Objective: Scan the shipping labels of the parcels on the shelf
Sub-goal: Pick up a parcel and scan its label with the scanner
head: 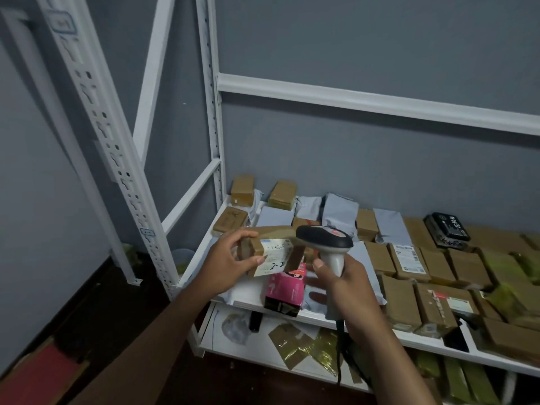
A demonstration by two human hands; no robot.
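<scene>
My left hand (pixel 230 258) grips a small brown cardboard parcel (pixel 268 252) lifted above the shelf, its white shipping label (pixel 273 257) with a handwritten "2-2" turned toward me. My right hand (pixel 342 276) holds the grey handle of a barcode scanner (pixel 324 238). The scanner's dark head sits just right of the parcel and points at the label. Its black cable hangs down below my wrist.
The white metal shelf (pixel 204 247) carries several brown boxes (pixel 403 299), grey mailer bags (pixel 340 213), a pink box (pixel 285 287) and a black parcel (pixel 447 229). A lower shelf holds gold and brown packets (pixel 306 346). White uprights (pixel 117 147) stand to the left, a crossbar (pixel 380 102) above.
</scene>
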